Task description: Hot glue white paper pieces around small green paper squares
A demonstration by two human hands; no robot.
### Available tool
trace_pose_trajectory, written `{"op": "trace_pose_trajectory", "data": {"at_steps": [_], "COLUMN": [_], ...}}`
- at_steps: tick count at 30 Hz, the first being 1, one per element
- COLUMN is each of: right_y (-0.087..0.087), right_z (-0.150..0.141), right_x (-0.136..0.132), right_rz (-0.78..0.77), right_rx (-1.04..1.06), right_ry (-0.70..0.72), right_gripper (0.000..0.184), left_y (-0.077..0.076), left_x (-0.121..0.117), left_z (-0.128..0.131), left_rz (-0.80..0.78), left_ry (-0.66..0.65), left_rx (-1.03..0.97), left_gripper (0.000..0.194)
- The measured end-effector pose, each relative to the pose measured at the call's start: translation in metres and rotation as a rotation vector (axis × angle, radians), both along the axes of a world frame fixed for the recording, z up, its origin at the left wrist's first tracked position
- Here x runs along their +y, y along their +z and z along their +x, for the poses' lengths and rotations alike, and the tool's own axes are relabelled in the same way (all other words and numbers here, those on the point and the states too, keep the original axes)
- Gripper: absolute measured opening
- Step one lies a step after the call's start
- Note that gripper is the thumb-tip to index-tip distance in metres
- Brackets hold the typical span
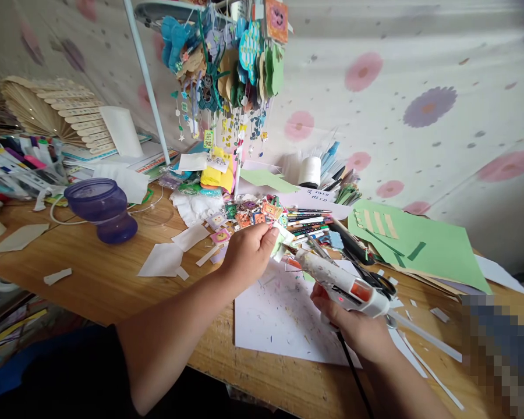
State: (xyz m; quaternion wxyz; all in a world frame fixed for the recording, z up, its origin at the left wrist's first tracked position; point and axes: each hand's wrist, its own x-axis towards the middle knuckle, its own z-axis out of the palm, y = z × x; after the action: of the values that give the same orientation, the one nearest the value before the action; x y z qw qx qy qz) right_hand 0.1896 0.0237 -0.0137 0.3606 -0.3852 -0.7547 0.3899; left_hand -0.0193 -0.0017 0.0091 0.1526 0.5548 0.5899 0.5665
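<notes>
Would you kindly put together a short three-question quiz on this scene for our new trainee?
1. Which of the person's hands holds the hot glue gun?
2. True or false: the purple vase stands on the wooden table with its mouth facing upward.
3. What colour is the small indicator light glowing on the hot glue gun's side?
A) Green
B) Red
C) Blue

Key:
1. The right hand.
2. True.
3. B.
</notes>
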Motion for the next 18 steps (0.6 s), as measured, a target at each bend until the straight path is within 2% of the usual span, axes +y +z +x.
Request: {"op": "trace_pose_trajectory", "data": {"at_steps": [4, 11, 15, 18], "right_y": [0.0017, 0.0009, 0.0001, 0.0016], "right_z": [-0.0009, 0.0011, 0.0003, -0.0004], "right_x": [-0.0020, 0.0014, 0.0007, -0.0003], "right_rz": [0.114, 0.354, 0.402, 0.398], "right_rx": [-0.086, -0.219, -0.236, -0.226], "right_ry": [0.042, 0.071, 0.058, 0.048], "right_gripper": [0.019, 0.012, 0.016, 0.016], "left_y": [0.0046, 0.0018, 0.0009, 0.0015], "left_x": [-0.0027, -0.0012, -0.0006, -0.0002], "left_z": [0.0001, -0.0033, -0.0037, -0.0034], "left_rz": [0.083, 0.135, 0.135, 0.137], "left_ry": [0.024, 0.026, 0.033, 0.022], "left_rx": [0.149, 0.272, 0.384, 0.384], "left_gripper": [0.036, 0.036, 0.037, 0.036]}}
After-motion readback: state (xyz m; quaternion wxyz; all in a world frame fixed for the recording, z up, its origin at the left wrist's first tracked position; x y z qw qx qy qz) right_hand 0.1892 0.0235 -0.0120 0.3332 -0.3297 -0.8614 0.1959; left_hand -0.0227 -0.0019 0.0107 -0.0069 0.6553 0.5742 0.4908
